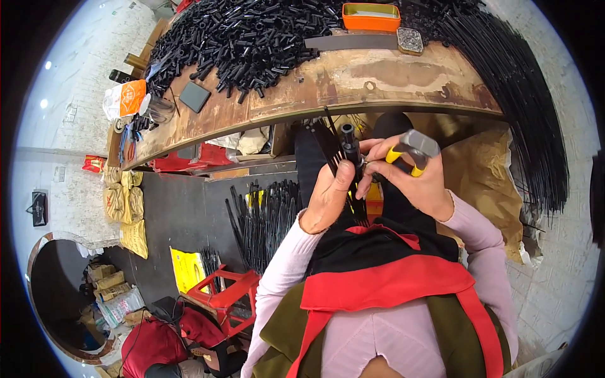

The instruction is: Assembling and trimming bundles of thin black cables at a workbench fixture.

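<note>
My left hand (329, 200) is closed around several thin black rods (326, 140), which fan out above and below its fingers. Beside its thumb stands a black tube (349, 142), its round hollow end toward me. Pliers (421, 143) with a blocky grey metal head and yellow handles rest in my right hand (423, 186). The thumb and fingertips of that hand pinch together right against the tube's side. What small piece lies between them is too small to make out. Both hands are above my lap, just short of the workbench edge.
On the wooden workbench (378, 75) lie a heap of short black tubes (252, 38), an orange box (372, 17), a clear box of small metal parts (409, 40) and long black rods (517, 94). More rods (268, 217) stand at left near a red stool (230, 296). Another person (154, 346) sits lower left.
</note>
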Tool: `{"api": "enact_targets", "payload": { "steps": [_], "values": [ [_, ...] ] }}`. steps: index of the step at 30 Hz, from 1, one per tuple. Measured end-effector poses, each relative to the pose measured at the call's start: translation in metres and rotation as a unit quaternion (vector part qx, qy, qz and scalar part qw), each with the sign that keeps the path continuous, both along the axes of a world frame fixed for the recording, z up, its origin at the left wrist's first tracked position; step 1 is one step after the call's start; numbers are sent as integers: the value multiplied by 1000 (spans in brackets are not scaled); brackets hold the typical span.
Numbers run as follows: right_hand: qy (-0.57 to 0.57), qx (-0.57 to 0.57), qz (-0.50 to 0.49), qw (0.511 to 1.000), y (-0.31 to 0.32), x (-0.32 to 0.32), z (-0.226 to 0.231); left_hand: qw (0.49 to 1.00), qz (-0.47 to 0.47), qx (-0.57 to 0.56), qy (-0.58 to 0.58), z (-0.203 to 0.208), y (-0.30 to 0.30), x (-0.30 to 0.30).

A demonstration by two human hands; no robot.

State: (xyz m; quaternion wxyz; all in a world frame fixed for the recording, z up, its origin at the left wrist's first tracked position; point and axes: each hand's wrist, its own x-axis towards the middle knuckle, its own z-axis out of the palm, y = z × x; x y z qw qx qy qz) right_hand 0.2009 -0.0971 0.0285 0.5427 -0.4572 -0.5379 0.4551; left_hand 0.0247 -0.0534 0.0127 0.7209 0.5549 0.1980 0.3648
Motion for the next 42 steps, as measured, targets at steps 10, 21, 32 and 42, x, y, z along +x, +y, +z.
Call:
{"api": "enact_targets", "payload": {
  "steps": [10,21,32,42],
  "values": [
    [22,105,143,984,21,12,8,997,-73,-12,-36,1,3,-9],
    [-281,-228,175,916,-33,41,49,997,-46,-35,-47,-5,10,-12],
    [-266,-97,214,935,-22,35,38,995,-84,-30,-43,-1,10,-13],
    [-305,-176,252,901,-19,37,80,997,-72,-9,-23,2,4,-12]
  ]
}}
